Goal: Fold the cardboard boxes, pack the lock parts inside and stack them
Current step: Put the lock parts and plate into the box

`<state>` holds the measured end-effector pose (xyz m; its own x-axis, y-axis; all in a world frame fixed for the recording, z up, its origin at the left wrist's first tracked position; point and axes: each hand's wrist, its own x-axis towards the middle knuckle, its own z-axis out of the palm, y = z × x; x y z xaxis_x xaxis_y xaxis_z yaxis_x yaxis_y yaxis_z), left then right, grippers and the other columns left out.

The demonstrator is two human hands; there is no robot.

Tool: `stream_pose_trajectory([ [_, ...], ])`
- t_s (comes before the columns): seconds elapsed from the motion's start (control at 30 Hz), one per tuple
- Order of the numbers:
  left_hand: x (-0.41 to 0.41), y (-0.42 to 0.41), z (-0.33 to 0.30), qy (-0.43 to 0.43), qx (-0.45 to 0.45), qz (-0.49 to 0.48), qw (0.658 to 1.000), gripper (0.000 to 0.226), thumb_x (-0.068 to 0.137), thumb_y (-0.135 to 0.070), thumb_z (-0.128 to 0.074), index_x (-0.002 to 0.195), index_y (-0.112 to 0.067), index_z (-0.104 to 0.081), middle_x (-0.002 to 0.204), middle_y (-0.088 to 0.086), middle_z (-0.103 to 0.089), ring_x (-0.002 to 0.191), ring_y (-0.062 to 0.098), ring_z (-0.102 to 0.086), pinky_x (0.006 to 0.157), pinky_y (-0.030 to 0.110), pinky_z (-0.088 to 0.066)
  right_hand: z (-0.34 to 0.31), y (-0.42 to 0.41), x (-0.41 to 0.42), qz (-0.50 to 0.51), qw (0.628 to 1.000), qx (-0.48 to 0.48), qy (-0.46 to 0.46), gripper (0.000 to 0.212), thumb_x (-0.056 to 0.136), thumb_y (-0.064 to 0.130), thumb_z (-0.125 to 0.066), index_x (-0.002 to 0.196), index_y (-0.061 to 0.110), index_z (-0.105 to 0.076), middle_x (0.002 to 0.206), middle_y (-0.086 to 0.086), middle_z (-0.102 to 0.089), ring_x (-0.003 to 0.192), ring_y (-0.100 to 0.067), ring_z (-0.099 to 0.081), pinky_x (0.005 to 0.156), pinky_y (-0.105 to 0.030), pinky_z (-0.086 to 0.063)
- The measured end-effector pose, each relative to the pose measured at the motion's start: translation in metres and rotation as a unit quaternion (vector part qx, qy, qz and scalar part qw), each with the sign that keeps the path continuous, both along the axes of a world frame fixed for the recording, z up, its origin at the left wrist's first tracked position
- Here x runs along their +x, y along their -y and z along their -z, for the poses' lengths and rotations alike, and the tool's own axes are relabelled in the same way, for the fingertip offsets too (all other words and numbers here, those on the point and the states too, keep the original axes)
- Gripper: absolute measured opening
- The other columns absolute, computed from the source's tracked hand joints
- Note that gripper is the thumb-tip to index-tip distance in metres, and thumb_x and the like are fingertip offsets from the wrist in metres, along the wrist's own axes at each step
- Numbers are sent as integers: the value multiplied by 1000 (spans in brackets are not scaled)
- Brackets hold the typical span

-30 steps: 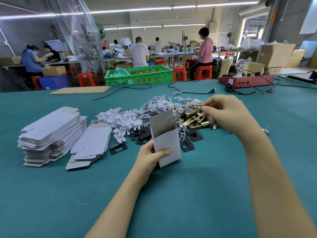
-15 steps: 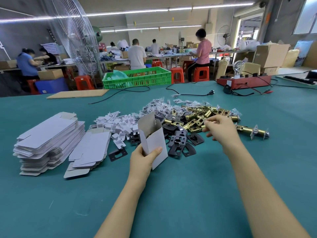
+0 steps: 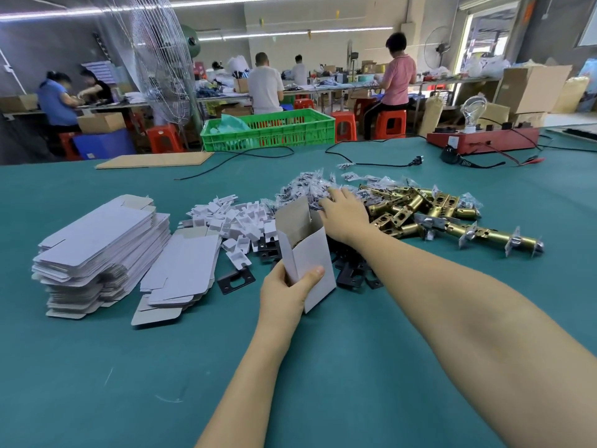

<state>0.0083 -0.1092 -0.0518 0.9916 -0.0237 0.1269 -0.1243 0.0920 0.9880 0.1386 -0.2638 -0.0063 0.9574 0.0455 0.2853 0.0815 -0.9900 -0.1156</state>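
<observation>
Surface: teal cloth-covered counter; parts lie in heaps across its middle, a little toward the far edge.
Left hand: grip curled round the lower end of one erected white cardboard box, thumb pressed on its front face; box held upright just above the counter, top flap open and standing up.
Right hand: reaches past the box mouth onto the heap of small clear plastic bags of screws; fingers bent down into the bags, but whether they pinch one cannot be told.
Box contents: something brass-coloured seems to show inside the mouth; not certain.
Flat stock: tall stack of unfolded white cardboard box blanks toward the left edge, a lower slipped stack just beside it.
Other parts: pile of white plastic inserts and black metal strike plates left of the held box; heap of brass latch bolts to its right, one long latch lying apart toward the right edge.
Progress (judged): early. One box folded and being filled; no closed or stacked boxes in view. Left to do: finish this fill, close the flap, set it down, repeat through the blanks.
Writing: none readable on box, blanks or bags.
Background: green plastic crate at the far edge; red box with a bulb at the far right corner.
</observation>
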Motion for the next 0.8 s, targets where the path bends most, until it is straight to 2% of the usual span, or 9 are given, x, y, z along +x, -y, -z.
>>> stream_pose_trajectory([
  [0.07, 0, -1, 1, -1, -8, 4, 1000, 18, 83, -19, -76, 96, -30, -68, 90, -15, -75, 85, 8, -71, 73, 22, -56, -4, -4, 6, -2, 999, -33, -31, 44, 103, 34, -31, 137, 13, -49, 158, -9, -19, 148, -32, -5, 113, -50, -22],
  [0.13, 1, -1, 1, -1, -14, 8, 1000, 19, 83, -19, -76, 96, -31, -68, 91, -15, -75, 86, 7, -71, 73, 21, -56, -9, -6, 11, 6, 997, -50, -62, 46, 103, 36, -29, 136, 11, -51, 159, -10, -16, 148, -35, 2, 114, -51, -19],
  [0.27, 0, -2, 2, 9, -21, 20, 1000, 20, 84, -18, -76, 94, -33, -68, 90, -19, -74, 84, 2, -70, 65, 12, -52, -9, -5, 20, 40, 989, -32, -138, 52, 103, 42, -28, 137, 8, -48, 159, -11, -16, 146, -40, 6, 116, -51, -10],
  [0.33, 0, -2, 2, 10, -23, 22, 999, 20, 84, -18, -76, 94, -33, -68, 90, -18, -74, 84, 2, -70, 66, 13, -52, -6, -4, 22, 46, 988, -31, -147, 50, 102, 37, -31, 138, 6, -45, 157, -10, -20, 146, -41, 3, 116, -52, -10],
  [0.43, 0, -3, 2, 9, -22, 22, 999, 20, 84, -19, -76, 94, -34, -68, 90, -19, -74, 84, 2, -70, 66, 13, -52, 0, -3, 20, 41, 994, -2, -97, 39, 99, 23, -36, 131, 5, -51, 151, -9, -32, 143, -37, -10, 114, -50, -18],
  [0.57, 1, -3, 2, 8, -23, 21, 999, 20, 83, -20, -77, 95, -33, -67, 91, -19, -74, 85, 3, -70, 67, 14, -53, -6, -2, 8, 6, 988, 152, 29, 37, 97, 19, -44, 130, 6, -55, 145, -7, -43, 135, -29, -32, 107, -38, -30],
  [0.67, -1, -3, 1, 5, -20, 22, 1000, 20, 84, -21, -77, 95, -34, -67, 90, -21, -74, 84, 2, -70, 69, 16, -54, -16, 4, -18, 6, 924, 366, 110, 40, 93, 16, -56, 131, 3, -55, 137, -11, -51, 123, -24, -49, 102, -33, -38],
  [0.73, -2, -3, 0, 4, -14, 22, 1000, 21, 84, -21, -76, 94, -35, -66, 88, -23, -73, 82, 0, -69, 68, 16, -54, -20, 13, -44, 26, 837, 532, 129, 42, 88, 8, -61, 129, 2, -56, 127, -10, -58, 103, -15, -62, 86, -28, -53],
  [0.8, -4, -2, -1, 8, -8, 19, 1000, 21, 84, -21, -76, 93, -36, -65, 86, -23, -72, 79, -1, -68, 66, 16, -53, -23, 24, -73, 48, 738, 662, 125, 35, 86, -1, -62, 121, -2, -59, 112, -7, -62, 78, -6, -65, 65, -17, -54],
])
